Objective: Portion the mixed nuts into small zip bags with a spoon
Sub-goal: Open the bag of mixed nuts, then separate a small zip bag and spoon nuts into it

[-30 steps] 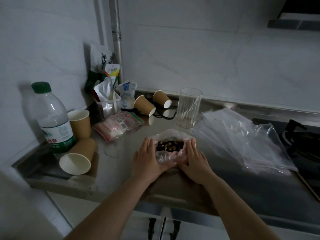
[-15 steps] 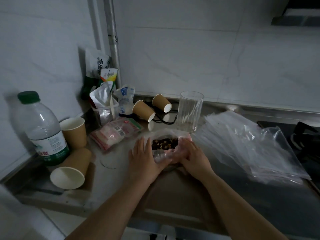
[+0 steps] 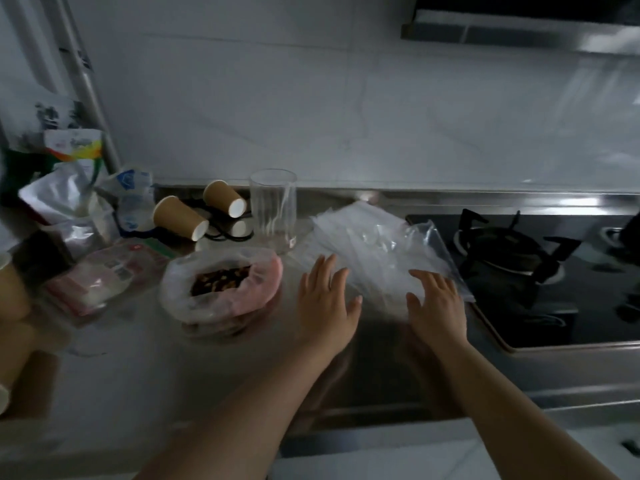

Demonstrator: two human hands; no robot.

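Leftmost, snack packets [image 3: 69, 202] crowded the corner, with two tipped paper cups [image 3: 180, 218] and a glass [image 3: 273, 207] behind. The nuts [image 3: 221, 280] sat in an open bag [image 3: 221, 292] on the counter [image 3: 121, 358]. The left hand [image 3: 325, 303] and right hand [image 3: 436, 306] lay flat, fingers spread, gripping nothing, at the near edge of the zip bags [image 3: 377, 244], just beside the stove [image 3: 512, 258].

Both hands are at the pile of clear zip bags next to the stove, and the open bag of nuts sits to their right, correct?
Not quite. The head view shows the open bag of nuts to the left of the hands, not the right. The rest holds: the left hand and right hand are both at the pile of clear zip bags next to the stove.
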